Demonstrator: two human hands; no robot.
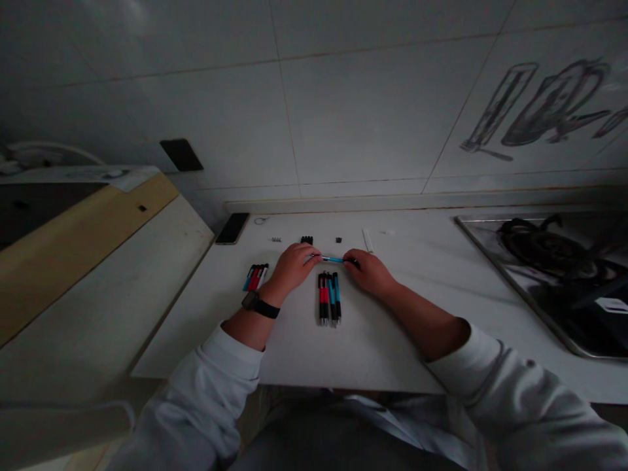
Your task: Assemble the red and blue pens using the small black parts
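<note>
Between my two hands lies a blue pen (pixel 333 260), held level above the white counter. My left hand (pixel 294 263), with a black watch at the wrist, pinches its left end. The fingers of my right hand (pixel 369 269) close around its dark right end. Just below sit several assembled pens (pixel 329 299) in a row, red ones on the left and blue ones on the right. Left of my left wrist is a group of pen barrels (pixel 255 277) in blue, red and white. Small black parts (pixel 307 240) rest behind my left hand, partly covered by it.
Along the back are small metallic pieces (pixel 276 239), a small black piece (pixel 338 240), thin white sticks (pixel 367 240) and a phone (pixel 232 228). A gas stove (pixel 549 261) is at the right. A pale cabinet panel (pixel 98 294) borders the left, and a tiled wall stands behind.
</note>
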